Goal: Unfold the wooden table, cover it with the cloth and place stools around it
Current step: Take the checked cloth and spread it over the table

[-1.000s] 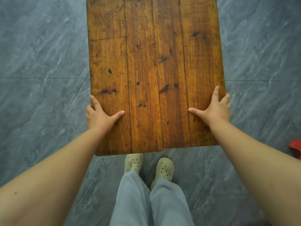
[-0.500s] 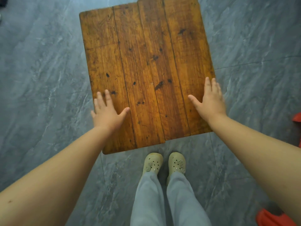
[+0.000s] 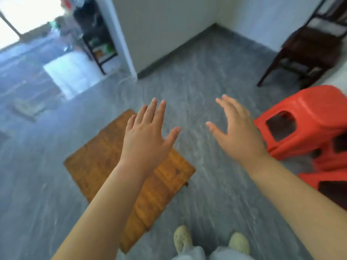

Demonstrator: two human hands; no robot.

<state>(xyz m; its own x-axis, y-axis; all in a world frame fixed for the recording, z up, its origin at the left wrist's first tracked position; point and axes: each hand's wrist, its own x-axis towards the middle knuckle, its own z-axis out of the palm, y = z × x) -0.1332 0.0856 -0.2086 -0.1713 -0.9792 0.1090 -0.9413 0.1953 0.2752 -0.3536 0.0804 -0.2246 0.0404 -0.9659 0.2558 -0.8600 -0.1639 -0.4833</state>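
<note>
Reading: no writing legible; view blurred.
Desk [image 3: 101,166]: plank wood, rectangular, standing on grey tiled floor [image 3: 206,194], lower left.
Left hand [image 3: 146,139]: spread, empty, above desk.
Right hand [image 3: 238,134]: spread, empty, over floor.
Stools [image 3: 315,113]: red plastic, stacked, right.
Chair [image 3: 309,45]: dark wood, far right.

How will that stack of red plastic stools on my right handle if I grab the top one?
The red plastic stools look moulded and hollow with cut-out sides, so probably light and rigid. They are nested and sit crooked, so lifting the top one may drag the next along or tip the stack. Both the left hand and right hand are open and empty.
</note>
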